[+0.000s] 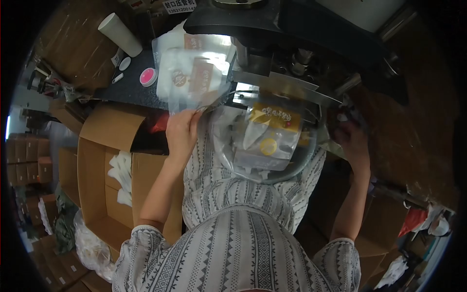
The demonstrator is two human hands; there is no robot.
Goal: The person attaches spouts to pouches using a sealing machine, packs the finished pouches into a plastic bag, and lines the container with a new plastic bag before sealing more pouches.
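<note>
Head view: a translucent printed pouch [199, 78] is held at its near edge by the left hand [181, 134], whose thumb and fingers appear pinched narrow together. The pouch is found over a stack of similar pouches [192, 41] on the dark tabletop [129, 92], just left of the black machine [243, 22]. The right hand [354, 141] is blurred and shaded near the machine's right side; whether anything is gripped by it cannot be told. For clean handling, the thin film is judged best pinched lightly, one layer parted at a time, with the printed panel kept flat and uncreased. Fingertips are best kept clear of the machine's metal parts. A clear tub [287, 175] is supported over the lap, and in it a yellow-labelled pouch [277, 138] is laid, with further film seen beside it. White pieces [124, 182], too indistinct to be identified, are contained in an open cardboard box [93, 180] to the left. Pink material is held in a small round jar [148, 77] on the tabletop.
</note>
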